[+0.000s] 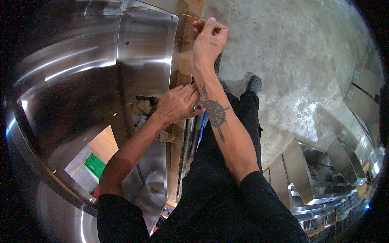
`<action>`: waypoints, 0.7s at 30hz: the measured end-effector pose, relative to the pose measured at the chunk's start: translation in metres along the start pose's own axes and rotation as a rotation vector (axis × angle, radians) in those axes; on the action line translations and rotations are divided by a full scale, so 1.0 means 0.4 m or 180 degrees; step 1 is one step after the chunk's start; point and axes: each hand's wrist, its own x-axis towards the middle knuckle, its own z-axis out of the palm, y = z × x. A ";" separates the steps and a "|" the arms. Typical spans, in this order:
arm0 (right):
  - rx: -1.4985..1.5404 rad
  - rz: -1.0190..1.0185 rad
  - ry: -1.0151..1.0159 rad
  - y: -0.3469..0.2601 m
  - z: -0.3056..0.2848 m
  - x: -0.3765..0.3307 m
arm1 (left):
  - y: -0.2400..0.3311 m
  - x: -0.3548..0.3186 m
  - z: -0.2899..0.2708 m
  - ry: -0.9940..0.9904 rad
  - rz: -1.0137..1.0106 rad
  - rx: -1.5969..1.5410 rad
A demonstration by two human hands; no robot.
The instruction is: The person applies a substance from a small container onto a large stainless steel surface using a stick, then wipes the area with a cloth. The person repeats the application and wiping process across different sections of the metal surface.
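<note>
Fingers point(208, 25) of the right hand point(208, 42) pinch a thin yellow strip point(190, 16), prob. a tape or a thin rod; it is too thin to tell which. That strip runs left from the fingertips, over the top end of a long wood plank point(184, 69). Right arm reaches far up, w/ a dark wheel-shaped tattoo point(214, 113) on the forearm.

Left hand point(178, 103) sits lower down, on the same plank edge. Its fingers are curled shut and press at the plank, right by the right forearm. Can't tell if they hold anything small.

Just left of that hand lies a crumpled brown rag point(144, 109), on the big shiny metal sheet point(81, 81). This sheet bends a lot toward the rim and fills the left side. It has a cut-out hole point(95, 160), and thru it a green crate point(95, 165) shows.

Person wears black sleeves and black pants. One grey shoe point(254, 84) stands on the grey concrete floor point(291, 52). More shiny metal boxes point(308, 170) sit at lower right, well apart from both hands.
</note>
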 end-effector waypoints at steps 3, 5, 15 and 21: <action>-0.0085 0.0035 0.0025 -0.002 0.002 -0.002 | 0.003 -0.002 -0.004 -0.0107 -0.0076 -0.0056; -0.0148 0.0040 0.0046 0.001 0.004 0.001 | 0.004 -0.001 -0.006 -0.0109 -0.0084 -0.0051; -0.0283 0.0139 -0.0075 0.005 -0.004 0.006 | 0.004 0.001 -0.011 -0.0128 -0.0093 -0.0074; -0.0286 0.0090 -0.0053 0.004 0.000 0.002 | 0.004 -0.001 -0.005 -0.0097 -0.0114 -0.0117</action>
